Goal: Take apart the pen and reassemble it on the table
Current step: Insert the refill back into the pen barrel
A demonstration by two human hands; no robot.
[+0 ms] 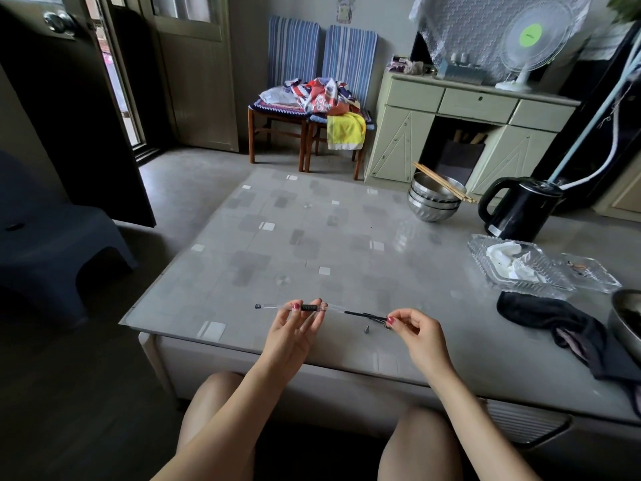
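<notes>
My left hand (pixel 295 326) pinches the clear pen barrel (pixel 274 307) at its black grip, the barrel lying level over the table's near edge with a dark end at the left. My right hand (pixel 414 329) pinches the end of the thin black refill (pixel 360 314), whose other end sits partly inside the barrel's open right end. A small metal pen tip (pixel 366 329) lies on the table (pixel 312 244) just below the refill. A dark piece under my right fingers, maybe the cap, is mostly hidden.
Stacked steel bowls (pixel 433 203) with chopsticks and a black kettle (pixel 516 210) stand at the far right. Glass trays (pixel 513 269) with tissue and a black cloth (pixel 555 324) lie at the right. A dark stool (pixel 52 244) stands left of the table.
</notes>
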